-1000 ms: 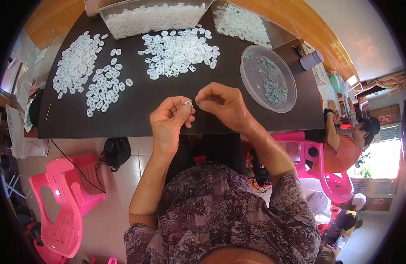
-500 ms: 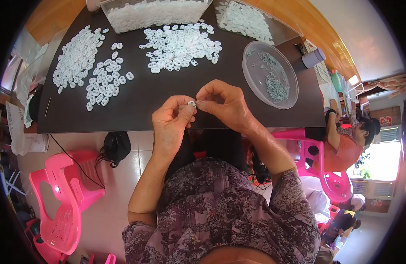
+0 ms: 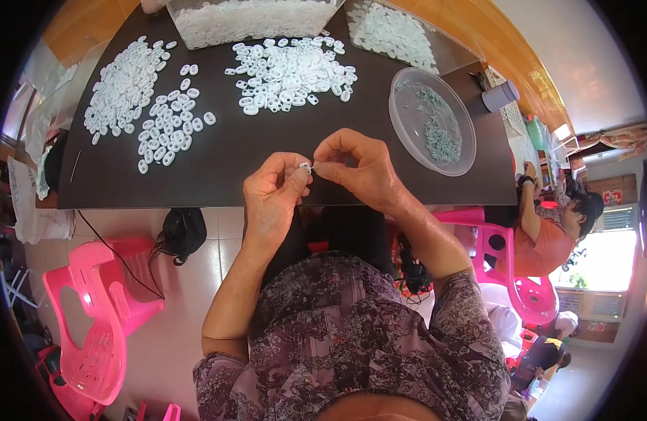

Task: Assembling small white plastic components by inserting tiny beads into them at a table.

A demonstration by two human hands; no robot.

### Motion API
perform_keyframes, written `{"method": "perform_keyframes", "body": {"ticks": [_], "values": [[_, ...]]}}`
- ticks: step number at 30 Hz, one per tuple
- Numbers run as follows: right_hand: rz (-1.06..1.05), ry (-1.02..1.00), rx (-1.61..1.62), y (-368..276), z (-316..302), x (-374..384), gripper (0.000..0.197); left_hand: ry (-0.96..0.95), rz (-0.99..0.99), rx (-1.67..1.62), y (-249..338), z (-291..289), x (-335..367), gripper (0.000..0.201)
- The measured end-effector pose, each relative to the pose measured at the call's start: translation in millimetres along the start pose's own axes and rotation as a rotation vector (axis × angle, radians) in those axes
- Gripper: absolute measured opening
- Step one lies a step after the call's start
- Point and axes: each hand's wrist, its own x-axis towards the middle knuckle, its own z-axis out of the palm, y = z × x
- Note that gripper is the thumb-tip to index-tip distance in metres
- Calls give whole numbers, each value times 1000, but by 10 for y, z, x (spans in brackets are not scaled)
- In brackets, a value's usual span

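Over the near edge of the dark table (image 3: 218, 168), my left hand (image 3: 271, 193) pinches a small white oval plastic piece (image 3: 306, 166) between thumb and forefinger. My right hand (image 3: 365, 168) meets it from the right, thumb and forefinger pressed together at the piece's edge. Whatever those right fingertips grip is too small to make out. Beyond my hands lies a heap of white two-holed oval pieces (image 3: 292, 77). To the right rests a round clear plastic dish (image 3: 412, 126) holding tiny grey-green parts (image 3: 442, 146).
Two more groups of white pieces (image 3: 123, 88) (image 3: 170, 126) lie at left. Clear bins (image 3: 260, 35) (image 3: 393, 38) of white pieces stand at the back. A grey-lilac cylinder (image 3: 501, 96) is at far right. Pink chairs (image 3: 95, 323) flank me; a person in orange (image 3: 548, 245) sits at right.
My hands keep the same pinch at the white piece, with hardly any movement. The whole view has shifted very slightly.
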Motion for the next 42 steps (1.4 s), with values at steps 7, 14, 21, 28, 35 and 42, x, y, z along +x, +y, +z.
{"method": "perform_keyframes", "body": {"ticks": [7, 14, 21, 28, 35, 42], "values": [[25, -17, -15, -28, 14, -1, 14, -3, -3, 8, -3, -1, -8, 10], [26, -1, 4, 11, 31, -4, 14, 18, 47, 50, -29, 37, -12, 7], [32, 52, -25, -41, 118, 8, 10, 121, 127, 155, -80, 91, -32, 4], [9, 69, 52, -25, 147, 22, 10, 89, 45, -60, -80, 49, 5, 8], [-5, 79, 9, 23, 155, 11, 9, 81, 46, -124, -69, 49, 15, 7], [-149, 158, -209, 138, 256, 27, 3, 100, 53, -150, -70, 61, 17, 5]]}}
